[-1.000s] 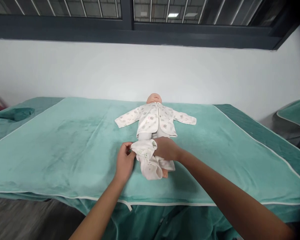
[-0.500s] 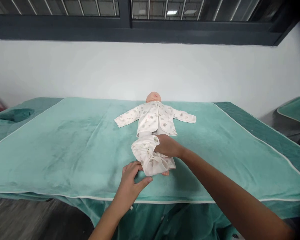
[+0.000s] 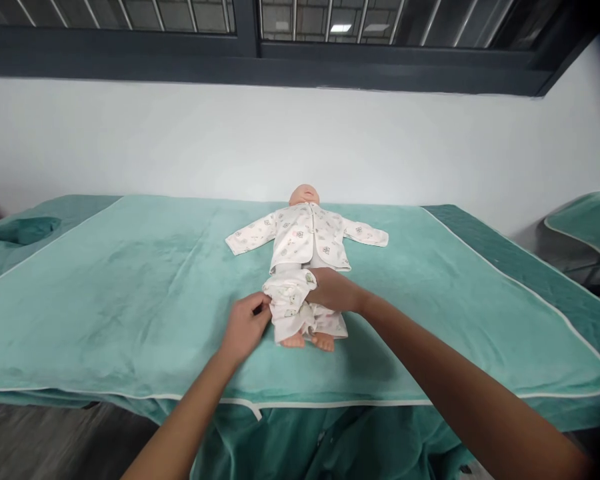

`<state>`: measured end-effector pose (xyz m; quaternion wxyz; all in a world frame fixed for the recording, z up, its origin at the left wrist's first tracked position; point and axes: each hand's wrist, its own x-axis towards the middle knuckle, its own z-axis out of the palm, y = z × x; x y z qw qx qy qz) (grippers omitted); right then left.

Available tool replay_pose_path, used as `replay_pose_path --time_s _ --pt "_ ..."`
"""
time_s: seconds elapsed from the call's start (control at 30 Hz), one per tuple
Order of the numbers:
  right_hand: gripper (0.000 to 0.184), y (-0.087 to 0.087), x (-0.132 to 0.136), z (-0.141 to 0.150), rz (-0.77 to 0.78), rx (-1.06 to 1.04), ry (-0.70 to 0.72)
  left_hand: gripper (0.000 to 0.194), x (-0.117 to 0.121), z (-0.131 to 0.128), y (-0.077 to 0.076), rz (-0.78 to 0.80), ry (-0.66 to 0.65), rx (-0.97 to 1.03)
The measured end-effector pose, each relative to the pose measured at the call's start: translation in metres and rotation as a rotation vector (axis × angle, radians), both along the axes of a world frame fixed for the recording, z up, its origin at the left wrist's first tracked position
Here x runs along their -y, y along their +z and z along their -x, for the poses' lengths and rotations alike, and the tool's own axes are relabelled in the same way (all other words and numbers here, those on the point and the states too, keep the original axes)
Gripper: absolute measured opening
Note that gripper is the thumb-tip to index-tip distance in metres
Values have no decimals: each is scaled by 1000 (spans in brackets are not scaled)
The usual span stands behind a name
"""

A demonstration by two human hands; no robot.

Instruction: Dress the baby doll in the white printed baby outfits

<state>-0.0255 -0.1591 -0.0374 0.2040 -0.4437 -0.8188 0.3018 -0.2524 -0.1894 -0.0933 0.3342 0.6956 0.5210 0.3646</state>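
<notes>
A baby doll (image 3: 304, 195) lies on its back, head toward the wall, in a white patterned jacket (image 3: 294, 237) with both sleeves spread sideways. White patterned trousers (image 3: 286, 313) are bunched around its lower legs, and both bare feet (image 3: 323, 342) stick out below the cuffs. My left hand (image 3: 245, 327) pinches the outer edge of the trousers at the left. My right hand (image 3: 333, 290) grips the gathered waistband over the legs; its fingertips are partly hidden by the cloth.
A light green padded cover (image 3: 145, 300) with white piping lies over the bed. Darker green cloth (image 3: 345, 440) hangs at the front edge. Behind the bed rise a white wall (image 3: 180, 140) and a dark window frame (image 3: 130, 60). Folded green fabric (image 3: 587, 223) sits at the right.
My left hand has moved up from the trouser cuff to the side of the trousers and closed on it. The left-side foot has come out of the cuff. My right hand stays at the waistband.
</notes>
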Motion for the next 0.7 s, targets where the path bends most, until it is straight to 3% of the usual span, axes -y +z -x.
replay_pose_path --time_s 0.13,0.3,0.4,0.53,0.63,0.7 --pt "9 0 -2 3 -14 10 -60 24 -13 -7 -3 -80 131 -136" --pt "12 -3 -4 8 -39 -10 -110 12 1 -14 -16 -181 235 -309" --pt "15 -7 -2 11 -69 -21 -154 9 9 -9 -21 -90 193 -140" --pt "12 -8 12 11 -79 16 -209 18 8 7 -18 116 142 331" --pt "15 -2 29 3 6 -42 -248 27 3 12 -7 195 207 476" --pt "20 5 37 -7 91 -219 -226 33 -5 9 6 222 223 503"
